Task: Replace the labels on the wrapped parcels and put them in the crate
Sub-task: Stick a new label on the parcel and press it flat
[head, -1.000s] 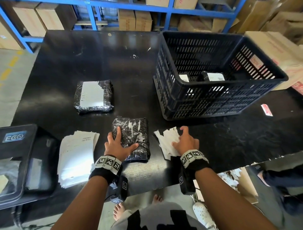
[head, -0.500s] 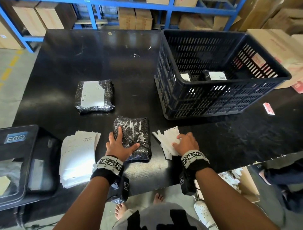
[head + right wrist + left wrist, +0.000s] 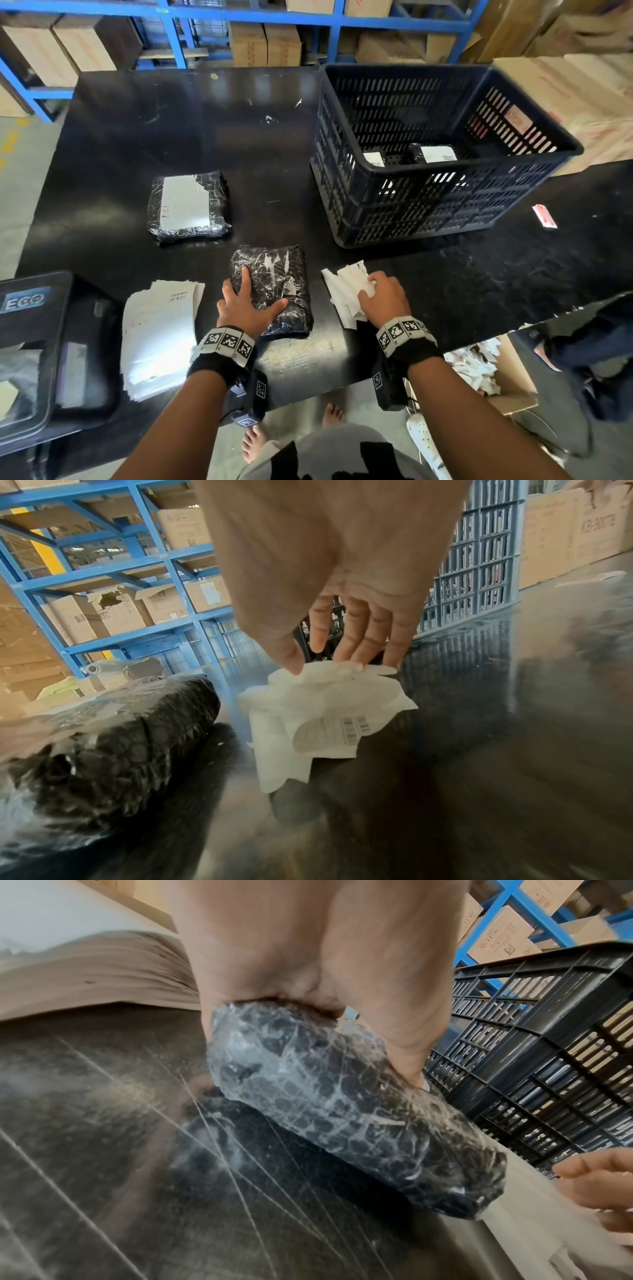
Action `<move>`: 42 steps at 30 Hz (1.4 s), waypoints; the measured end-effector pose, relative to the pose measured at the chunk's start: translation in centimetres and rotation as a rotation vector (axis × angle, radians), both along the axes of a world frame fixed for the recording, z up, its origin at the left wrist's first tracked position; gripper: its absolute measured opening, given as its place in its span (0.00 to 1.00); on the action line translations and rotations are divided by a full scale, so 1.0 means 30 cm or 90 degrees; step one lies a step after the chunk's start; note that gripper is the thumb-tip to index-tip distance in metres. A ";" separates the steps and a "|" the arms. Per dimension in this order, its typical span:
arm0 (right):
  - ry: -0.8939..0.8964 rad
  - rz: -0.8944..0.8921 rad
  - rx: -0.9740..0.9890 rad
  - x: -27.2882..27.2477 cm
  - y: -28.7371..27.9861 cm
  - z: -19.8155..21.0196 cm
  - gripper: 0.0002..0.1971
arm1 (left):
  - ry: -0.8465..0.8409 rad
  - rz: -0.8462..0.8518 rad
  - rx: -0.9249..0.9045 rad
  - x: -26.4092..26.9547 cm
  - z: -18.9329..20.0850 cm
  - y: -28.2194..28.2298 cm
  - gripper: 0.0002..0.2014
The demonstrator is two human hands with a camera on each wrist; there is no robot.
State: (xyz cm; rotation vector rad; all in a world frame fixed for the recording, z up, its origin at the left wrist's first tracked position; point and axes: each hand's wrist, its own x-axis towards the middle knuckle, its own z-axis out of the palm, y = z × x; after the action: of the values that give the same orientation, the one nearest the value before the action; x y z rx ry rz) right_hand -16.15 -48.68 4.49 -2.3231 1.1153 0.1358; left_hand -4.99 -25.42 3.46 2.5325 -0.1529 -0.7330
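A black bubble-wrapped parcel (image 3: 281, 274) with no label lies near the table's front edge. My left hand (image 3: 250, 301) presses flat on it with fingers spread; the left wrist view shows the palm on the parcel (image 3: 342, 1110). To its right, my right hand (image 3: 380, 298) pinches a crumpled wad of peeled white labels (image 3: 342, 291) between thumb and fingertips, as the right wrist view shows: hand (image 3: 329, 666), wad (image 3: 325, 710). A second parcel (image 3: 188, 205), with a white label, lies further back on the left. The black slotted crate (image 3: 428, 212) holds two labelled parcels (image 3: 435, 154).
A stack of fresh label sheets (image 3: 157, 332) lies left of my left hand, beside a black device marked ECO (image 3: 34, 342). A red-and-white sticker (image 3: 544, 216) lies right of the crate. A cardboard box of paper scraps (image 3: 486, 370) stands below the table edge, near another person's leg (image 3: 599, 342).
My right hand has drawn back toward the front edge, its fingers bunching the loose labels into a wad. My left hand has stayed on the parcel.
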 end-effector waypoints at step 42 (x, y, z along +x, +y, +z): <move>0.012 0.463 0.175 0.420 0.810 0.036 0.21 | -0.027 0.133 0.020 -0.020 -0.024 0.510 0.44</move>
State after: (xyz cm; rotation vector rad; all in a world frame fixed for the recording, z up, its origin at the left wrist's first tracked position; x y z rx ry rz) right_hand -3.54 -24.38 5.56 -2.3575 0.1905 0.5402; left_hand -5.59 -10.11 2.75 2.5460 0.1085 -0.6037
